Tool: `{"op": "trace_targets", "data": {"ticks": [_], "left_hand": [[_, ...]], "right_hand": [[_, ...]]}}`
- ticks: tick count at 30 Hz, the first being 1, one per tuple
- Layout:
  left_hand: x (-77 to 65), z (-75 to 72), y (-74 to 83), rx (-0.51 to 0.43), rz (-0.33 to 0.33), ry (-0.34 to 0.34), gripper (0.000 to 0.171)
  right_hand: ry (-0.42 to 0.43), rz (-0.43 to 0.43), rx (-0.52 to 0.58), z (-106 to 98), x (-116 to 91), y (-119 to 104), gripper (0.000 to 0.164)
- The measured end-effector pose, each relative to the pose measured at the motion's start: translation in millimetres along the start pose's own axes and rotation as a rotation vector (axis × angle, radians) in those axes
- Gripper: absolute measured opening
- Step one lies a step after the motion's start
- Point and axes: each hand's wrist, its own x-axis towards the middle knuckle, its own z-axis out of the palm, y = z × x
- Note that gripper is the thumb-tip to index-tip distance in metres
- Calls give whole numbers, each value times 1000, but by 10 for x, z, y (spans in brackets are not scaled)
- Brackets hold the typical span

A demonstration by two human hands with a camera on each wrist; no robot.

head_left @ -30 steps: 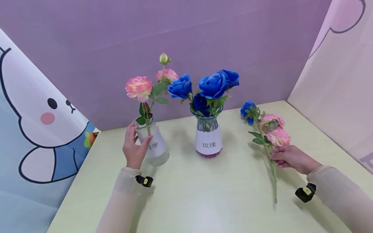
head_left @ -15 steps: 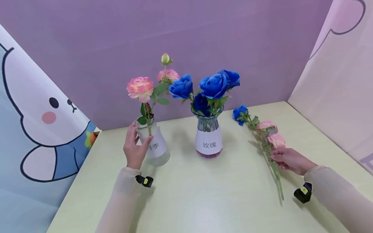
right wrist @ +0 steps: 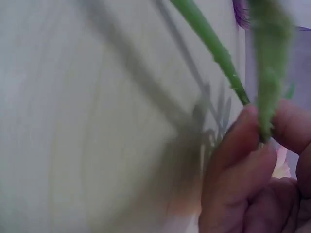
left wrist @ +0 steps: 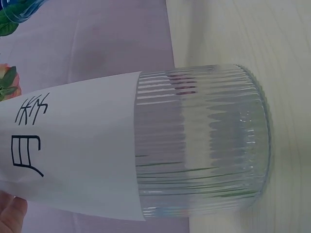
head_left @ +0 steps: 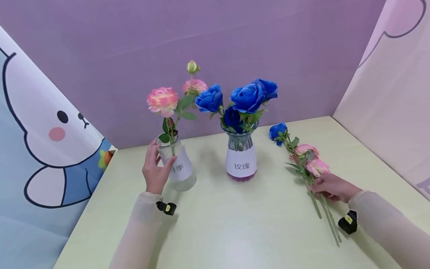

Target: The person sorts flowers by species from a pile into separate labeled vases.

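Note:
At the left of the head view, my left hand [head_left: 156, 168] holds the clear glass vase [head_left: 184, 184] near its top, thumb in front and fingers at its far left side. A white paper label [left wrist: 82, 145] wraps the ribbed glass. Pink flowers [head_left: 162, 100] and a green bud [head_left: 192, 67] stand in that vase. At the right, my right hand [head_left: 336, 188] pinches a green flower stem [right wrist: 272, 73] between thumb and fingers. It belongs to a loose bunch with pink blooms [head_left: 317, 167] and a blue rose [head_left: 277, 132]; which stem is held, I cannot tell.
Between the hands stands a second glass vase [head_left: 240, 140] with a white label [head_left: 241, 164], full of blue roses [head_left: 248, 98]. A purple backdrop [head_left: 117, 82] rises behind the pale table [head_left: 228, 224]. Printed panels flank both sides.
The loose blue rose has swung left, and the lower stems have spread apart toward the right. My right hand has shifted slightly left and down. My left hand keeps its hold on the vase.

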Motion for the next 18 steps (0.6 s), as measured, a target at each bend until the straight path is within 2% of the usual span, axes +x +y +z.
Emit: {"op": "trace_targets", "data": {"ticks": [4,10,14,18], "left_hand": [[3,-3,-8,-8,-3,14,52],[12,-26,-15,-14,5,22,52],[17,-33,-20,-13,2,25,51],[23,-22,-30,-20,0,19,51]], "right_hand": [[34,-22,-25,-35,-50,0,30],[91,-65,-53,-80,-152,-24,17],[169,-90,-131,-131,-178,-80,19],[296,-168,-232,-194,-174,-161,22]]}}
